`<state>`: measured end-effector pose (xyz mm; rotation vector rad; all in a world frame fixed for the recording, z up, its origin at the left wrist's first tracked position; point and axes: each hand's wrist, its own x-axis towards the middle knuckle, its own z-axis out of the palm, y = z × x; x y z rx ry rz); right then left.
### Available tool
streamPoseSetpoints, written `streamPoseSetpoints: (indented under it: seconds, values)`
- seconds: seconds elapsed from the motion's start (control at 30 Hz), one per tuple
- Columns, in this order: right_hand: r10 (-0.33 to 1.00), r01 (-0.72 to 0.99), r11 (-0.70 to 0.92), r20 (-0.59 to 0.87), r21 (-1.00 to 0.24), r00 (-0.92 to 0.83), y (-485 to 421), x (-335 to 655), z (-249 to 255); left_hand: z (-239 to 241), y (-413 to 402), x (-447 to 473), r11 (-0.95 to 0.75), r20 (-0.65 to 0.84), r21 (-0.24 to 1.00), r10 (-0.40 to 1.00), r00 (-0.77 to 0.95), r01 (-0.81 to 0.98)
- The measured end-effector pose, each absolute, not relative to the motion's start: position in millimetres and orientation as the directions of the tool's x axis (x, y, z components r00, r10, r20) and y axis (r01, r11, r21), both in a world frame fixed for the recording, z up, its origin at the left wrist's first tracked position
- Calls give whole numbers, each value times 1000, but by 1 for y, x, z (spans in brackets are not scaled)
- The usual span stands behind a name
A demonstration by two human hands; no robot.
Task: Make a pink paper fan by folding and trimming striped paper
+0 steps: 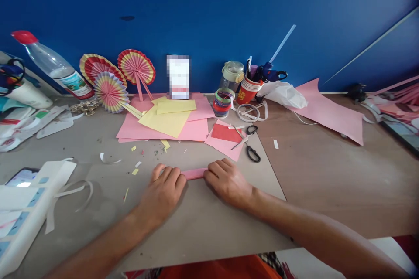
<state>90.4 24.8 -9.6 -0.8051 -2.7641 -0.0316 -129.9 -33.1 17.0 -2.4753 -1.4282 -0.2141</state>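
Note:
A narrow folded pink paper strip (194, 173) lies flat on the grey cutting board (196, 226) in front of me. My left hand (165, 187) presses down on its left end with curled fingers. My right hand (227, 179) presses on its right end, fingers bent over the strip. Only the middle of the strip shows between the two hands.
Pink and yellow paper sheets (163, 124) lie behind the strip, scissors (250, 144) to the right. Three paper fans (111, 74) lean on the blue wall. A bottle (55, 67), tape rolls (223, 102), a pen cup (249, 87) and a phone (21, 177) stand around.

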Motion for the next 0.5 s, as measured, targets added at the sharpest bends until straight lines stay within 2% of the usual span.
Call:
streamPoseSetpoints:
  seconds: [0.1,0.2,0.37,0.5]
  values:
    - [537,543,839,222,-39,-814,24,91,-11,15,-30,-131,-462,220,-115,851,476,879]
    - [558,555,830,145,-64,-817,26,91,-7,12,-27,-135,-446,158,5,884,440,895]
    - [598,587,787,4,-188,-801,35,91,2,13,-23,-140,-408,94,220,913,397,886]
    - [627,625,728,-94,-283,-773,41,89,8,12,-22,-143,-377,57,267,925,376,887]
